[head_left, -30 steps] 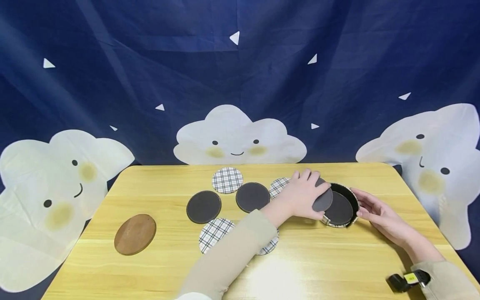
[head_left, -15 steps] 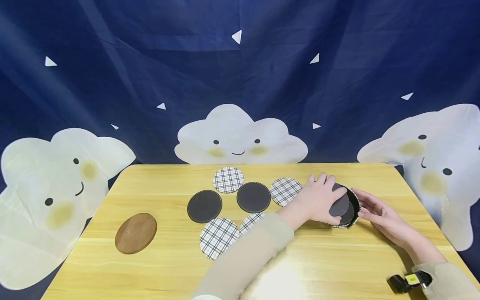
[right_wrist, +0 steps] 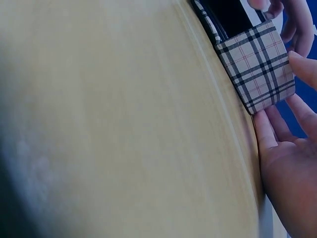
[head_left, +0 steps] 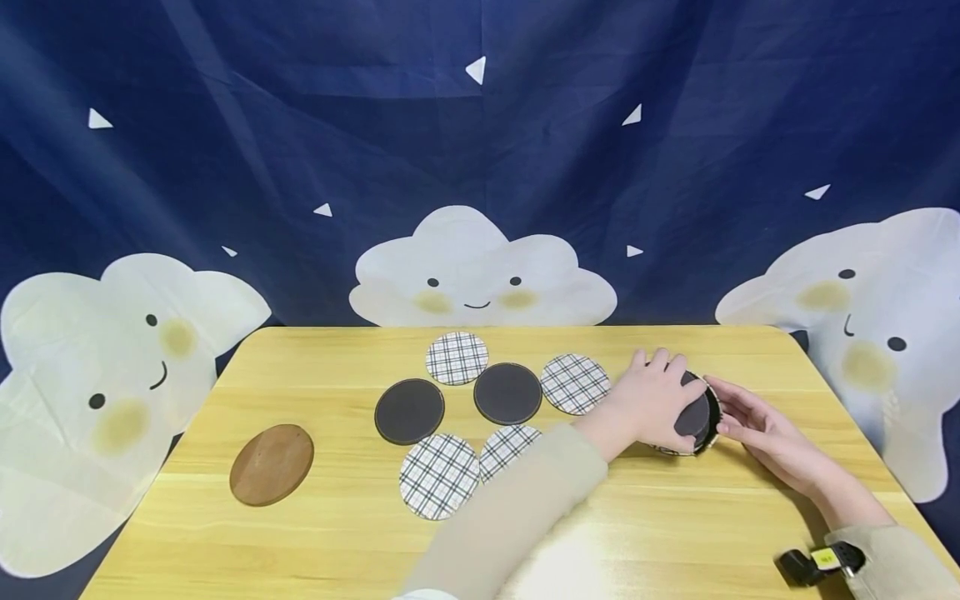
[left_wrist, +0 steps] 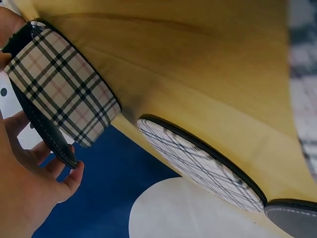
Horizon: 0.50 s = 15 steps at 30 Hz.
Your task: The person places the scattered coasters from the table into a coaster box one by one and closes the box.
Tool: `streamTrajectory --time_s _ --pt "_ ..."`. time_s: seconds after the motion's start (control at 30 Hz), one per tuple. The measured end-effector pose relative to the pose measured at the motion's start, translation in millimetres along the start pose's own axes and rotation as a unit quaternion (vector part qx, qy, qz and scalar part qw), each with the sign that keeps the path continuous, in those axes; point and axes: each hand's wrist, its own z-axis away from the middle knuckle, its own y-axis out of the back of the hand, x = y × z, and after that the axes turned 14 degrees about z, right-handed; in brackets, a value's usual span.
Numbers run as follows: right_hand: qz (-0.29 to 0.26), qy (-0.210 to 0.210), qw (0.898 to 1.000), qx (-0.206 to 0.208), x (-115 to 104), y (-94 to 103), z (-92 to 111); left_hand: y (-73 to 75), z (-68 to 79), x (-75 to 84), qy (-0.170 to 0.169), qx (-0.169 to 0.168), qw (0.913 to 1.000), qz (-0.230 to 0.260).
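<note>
My left hand (head_left: 651, 407) pinches a round black coaster (head_left: 694, 417) by its edges, over the mouth of a round coaster holder (head_left: 715, 435). In the left wrist view the stitched black coaster (left_wrist: 45, 133) lies tilted along the holder's opening, with fingertips and thumb at its rim. Beige plaid covers the outside of the holder (right_wrist: 260, 68), and its inside is black. On the right, my right hand (head_left: 768, 435) grips the holder's outer wall, thumb on the side and fingers low by its base. The far part of the holder is hidden behind my left hand.
Left of the holder lie plaid coasters (head_left: 576, 384) and black coasters (head_left: 507, 393), several in all. My left sleeve (head_left: 525, 508) partly covers one plaid coaster (head_left: 504, 450). A brown wooden disc (head_left: 272, 465) lies at the table's left. Behind hangs a blue cloud-print curtain (head_left: 540, 167).
My left hand has carried the black coaster rightward to the holder's opening. More of the plaid coasters shows behind my moving arm. My right hand stays at the holder.
</note>
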Motion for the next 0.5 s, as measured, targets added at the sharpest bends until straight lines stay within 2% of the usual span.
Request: streamTrajectory --time_s 0.5 --pt "-0.005 0.01 1.0 0.0 0.7 -0.7 -0.5 -9.7 -5.2 6.1 -0.005 -0.003 1.0 -0.003"
